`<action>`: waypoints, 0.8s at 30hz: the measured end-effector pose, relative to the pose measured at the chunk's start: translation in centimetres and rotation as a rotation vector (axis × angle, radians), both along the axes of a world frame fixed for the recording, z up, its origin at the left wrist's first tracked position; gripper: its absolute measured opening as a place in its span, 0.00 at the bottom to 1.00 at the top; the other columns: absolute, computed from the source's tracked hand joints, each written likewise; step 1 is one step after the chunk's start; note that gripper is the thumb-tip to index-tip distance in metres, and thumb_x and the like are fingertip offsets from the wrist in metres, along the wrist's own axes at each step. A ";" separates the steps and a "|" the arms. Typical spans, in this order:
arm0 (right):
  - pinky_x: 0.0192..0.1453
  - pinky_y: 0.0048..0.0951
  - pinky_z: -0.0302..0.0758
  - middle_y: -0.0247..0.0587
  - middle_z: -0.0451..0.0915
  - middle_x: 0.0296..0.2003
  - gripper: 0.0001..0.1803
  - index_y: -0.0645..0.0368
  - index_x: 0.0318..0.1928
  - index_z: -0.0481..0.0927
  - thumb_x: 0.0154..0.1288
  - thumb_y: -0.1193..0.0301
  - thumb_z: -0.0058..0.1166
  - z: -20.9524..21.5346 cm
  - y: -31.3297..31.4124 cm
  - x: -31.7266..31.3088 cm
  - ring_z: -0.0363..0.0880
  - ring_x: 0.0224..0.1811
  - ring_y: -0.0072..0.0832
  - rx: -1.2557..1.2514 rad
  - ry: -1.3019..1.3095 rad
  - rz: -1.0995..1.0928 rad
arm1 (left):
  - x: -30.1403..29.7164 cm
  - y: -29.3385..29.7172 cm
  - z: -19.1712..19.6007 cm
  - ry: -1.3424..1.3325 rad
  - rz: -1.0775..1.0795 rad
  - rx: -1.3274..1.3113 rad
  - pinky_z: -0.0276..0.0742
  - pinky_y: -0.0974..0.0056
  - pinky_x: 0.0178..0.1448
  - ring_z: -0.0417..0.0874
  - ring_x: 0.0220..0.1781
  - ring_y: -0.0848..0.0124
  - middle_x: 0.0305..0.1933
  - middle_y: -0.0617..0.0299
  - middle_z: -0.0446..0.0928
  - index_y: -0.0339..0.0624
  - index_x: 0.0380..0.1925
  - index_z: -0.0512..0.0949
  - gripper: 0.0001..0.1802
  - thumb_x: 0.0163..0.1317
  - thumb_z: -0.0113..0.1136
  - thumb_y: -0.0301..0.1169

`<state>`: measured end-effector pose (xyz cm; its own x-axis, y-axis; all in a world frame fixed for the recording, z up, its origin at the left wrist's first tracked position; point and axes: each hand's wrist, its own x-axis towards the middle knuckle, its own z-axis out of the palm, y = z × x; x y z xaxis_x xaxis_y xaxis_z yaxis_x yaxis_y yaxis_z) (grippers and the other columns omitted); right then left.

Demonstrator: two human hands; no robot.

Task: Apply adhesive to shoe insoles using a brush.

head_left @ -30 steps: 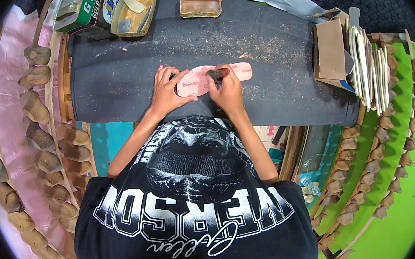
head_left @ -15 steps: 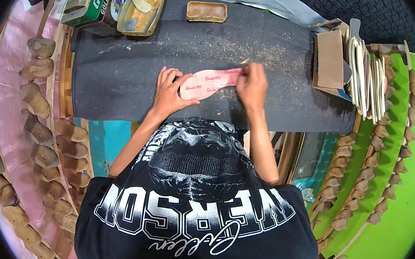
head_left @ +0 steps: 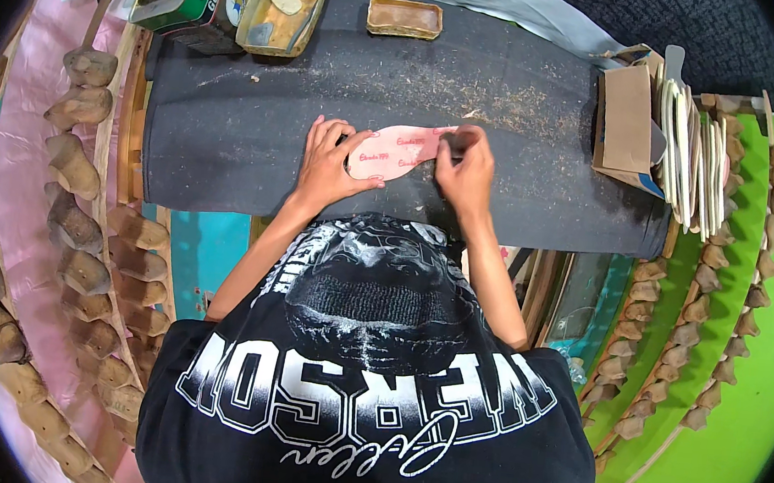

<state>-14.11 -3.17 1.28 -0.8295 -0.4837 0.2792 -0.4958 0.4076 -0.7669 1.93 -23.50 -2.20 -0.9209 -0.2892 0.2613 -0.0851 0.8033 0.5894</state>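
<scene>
A pink shoe-insole-shaped piece (head_left: 388, 152) with red printing lies over the dark cloth of the table in front of me. My left hand (head_left: 325, 158) grips its broad end, thumb along the near edge and fingers bent over the far one. At the narrow end, my right hand (head_left: 467, 170) is closed, its fingertips pinched together over the piece's edge. Something dark shows between those fingertips, but blur and the fingers hide what it is. Part of the narrow end is covered by this hand.
Crumbs and shavings dot the dark cloth (head_left: 258, 138). At the back stand a green metal can (head_left: 196, 4), a tub (head_left: 282, 44) with flat scrapers and a small tray (head_left: 405, 19). Right holds a cardboard box (head_left: 625, 115) beside flat pale pieces (head_left: 690, 148). Shoe lasts (head_left: 80, 169) line both sides.
My right hand has come slightly left and nearer to me along the narrow end of the insole piece, covering more of it. The left hand keeps its grip. The whole view has shifted a little.
</scene>
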 end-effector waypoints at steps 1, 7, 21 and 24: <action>0.43 0.42 0.82 0.51 0.82 0.38 0.11 0.63 0.47 0.80 0.65 0.79 0.65 -0.1 0.0 1.0 0.86 0.38 0.48 -0.035 -0.022 0.056 | 0.0 0.0 0.0 0.004 0.004 -0.008 0.53 0.35 0.86 0.74 0.69 0.53 0.55 0.57 0.76 0.49 0.62 0.85 0.50 0.37 0.88 0.58; 0.41 0.41 0.83 0.48 0.83 0.38 0.14 0.63 0.47 0.82 0.61 0.78 0.68 -0.3 -0.6 4.3 0.86 0.34 0.44 -0.060 -0.060 0.398 | -0.1 -0.1 -0.6 0.008 0.005 -0.014 0.53 0.36 0.86 0.74 0.69 0.54 0.56 0.57 0.76 0.50 0.62 0.86 0.49 0.37 0.87 0.57; 0.44 0.44 0.82 0.49 0.83 0.40 0.10 0.63 0.44 0.81 0.63 0.77 0.66 -0.9 -2.4 2.5 0.85 0.39 0.47 -0.058 0.027 0.182 | -2.8 0.0 -0.9 0.054 -0.043 -0.037 0.52 0.36 0.87 0.76 0.71 0.55 0.61 0.57 0.80 0.47 0.66 0.83 0.49 0.42 0.86 0.54; 0.44 0.42 0.83 0.50 0.84 0.40 0.11 0.63 0.45 0.82 0.64 0.76 0.68 -1.1 -1.6 0.4 0.86 0.39 0.46 -0.058 -0.065 0.090 | -1.8 0.0 -0.5 0.055 -0.023 -0.001 0.55 0.37 0.86 0.77 0.70 0.55 0.62 0.58 0.82 0.47 0.67 0.82 0.48 0.44 0.86 0.52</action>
<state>-13.69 -4.80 0.17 -0.8009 -0.5412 0.2564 -0.4769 0.3175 -0.8196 0.12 -23.45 -2.71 -0.9115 -0.2679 0.3122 -0.0341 0.8055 0.5916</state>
